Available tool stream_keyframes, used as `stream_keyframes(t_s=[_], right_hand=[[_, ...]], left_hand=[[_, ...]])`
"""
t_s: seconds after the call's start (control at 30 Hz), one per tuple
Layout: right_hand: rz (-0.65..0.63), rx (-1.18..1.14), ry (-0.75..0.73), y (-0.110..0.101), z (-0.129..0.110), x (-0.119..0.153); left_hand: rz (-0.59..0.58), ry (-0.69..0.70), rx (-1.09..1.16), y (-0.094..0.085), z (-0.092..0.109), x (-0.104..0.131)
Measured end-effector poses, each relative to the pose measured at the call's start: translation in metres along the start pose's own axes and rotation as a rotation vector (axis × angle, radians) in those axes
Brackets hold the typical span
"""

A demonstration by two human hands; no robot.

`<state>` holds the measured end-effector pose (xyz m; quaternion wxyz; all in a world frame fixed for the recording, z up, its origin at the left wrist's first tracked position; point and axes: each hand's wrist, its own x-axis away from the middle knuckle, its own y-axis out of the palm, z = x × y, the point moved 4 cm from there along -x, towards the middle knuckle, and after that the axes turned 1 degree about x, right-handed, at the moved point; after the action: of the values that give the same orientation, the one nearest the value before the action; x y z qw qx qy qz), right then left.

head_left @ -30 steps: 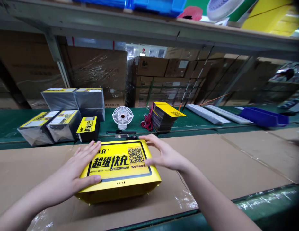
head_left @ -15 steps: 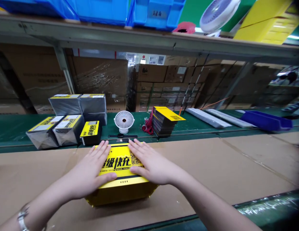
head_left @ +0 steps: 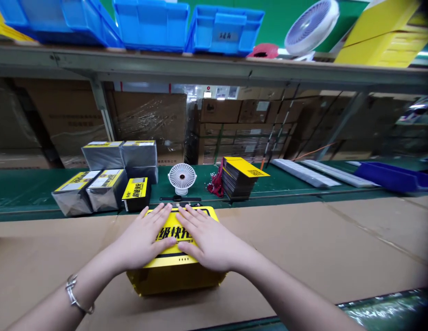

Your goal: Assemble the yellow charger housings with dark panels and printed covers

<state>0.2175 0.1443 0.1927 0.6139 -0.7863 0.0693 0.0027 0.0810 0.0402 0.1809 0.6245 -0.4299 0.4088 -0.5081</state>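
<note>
A yellow box with black lettering on its top sits on the brown cardboard surface in front of me. My left hand lies flat on the left part of its top, fingers extended. On the right part rests my right hand, also flat with fingers stretched out. Both thumbs point inward, close together over the lettering. Just behind the box are a dark strap-like item and a small white fan.
Behind at left stand several wrapped boxes and a small black-and-yellow box. A stack of yellow-topped cards is beside red cords. Farther right lie pale bars and a blue tray. Blue bins line the overhead shelf.
My hands have slid inward toward each other on the box top, so the right hand now covers the printed square code. The view has shifted slightly.
</note>
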Motion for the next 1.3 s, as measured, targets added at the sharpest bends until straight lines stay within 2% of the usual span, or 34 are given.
stream_keyframes(t_s=[0.13,0.27,0.37,0.47,0.57,0.63,0.7,0.8,0.87,0.9,0.97,1.03,1.07,1.13,1.17,1.23,1.3], right_hand=[[-0.002,-0.07,0.117,-0.007,0.024,0.023],[0.006,-0.308,0.227,-0.005,0.052,0.048],[0.045,-0.665,0.192,0.008,0.065,0.064],[0.078,-0.963,0.152,0.036,0.065,0.077],[0.103,-0.99,0.323,0.067,0.061,0.084],[0.157,-0.943,0.425,0.075,0.06,0.085],[0.246,-0.823,0.478,0.066,0.063,0.084],[0.397,-0.49,0.599,0.038,0.068,0.081],[0.553,-0.227,0.612,0.021,0.058,0.079],[0.637,-0.094,0.554,0.017,0.047,0.077],[0.746,0.176,0.305,0.023,0.015,0.071],[0.74,0.429,0.035,0.049,-0.011,0.069],[0.747,0.536,-0.033,0.064,-0.016,0.072],[0.766,0.687,-0.042,0.088,-0.004,0.086],[0.737,0.72,-0.023,0.096,0.012,0.096],[0.696,0.712,0.1,0.097,0.06,0.125],[0.67,0.708,0.217,0.081,0.117,0.162]], left_hand=[[-0.002,-0.072,0.149,-0.008,-0.026,0.03],[0.05,-0.19,0.477,0.006,-0.042,0.065],[0.107,-0.249,0.774,0.036,-0.052,0.09],[0.11,-0.322,0.918,0.077,-0.057,0.108],[0.17,-0.376,0.895,0.103,-0.05,0.115],[0.28,-0.392,0.833,0.101,-0.043,0.11],[0.374,-0.383,0.824,0.087,-0.035,0.097],[0.403,-0.359,1.066,0.065,-0.026,0.067],[0.38,-0.374,1.293,0.061,-0.019,0.044],[0.365,-0.381,1.384,0.063,-0.014,0.033],[0.33,-0.367,1.511,0.073,0.001,0.012],[0.29,-0.32,1.529,0.088,0.017,-0.004],[0.263,-0.287,1.499,0.097,0.024,-0.009],[0.181,-0.215,1.384,0.117,0.033,-0.017],[0.14,-0.194,1.308,0.128,0.033,-0.019],[0.108,-0.191,1.129,0.151,0.027,-0.02],[0.141,-0.206,0.936,0.172,0.013,-0.019]])
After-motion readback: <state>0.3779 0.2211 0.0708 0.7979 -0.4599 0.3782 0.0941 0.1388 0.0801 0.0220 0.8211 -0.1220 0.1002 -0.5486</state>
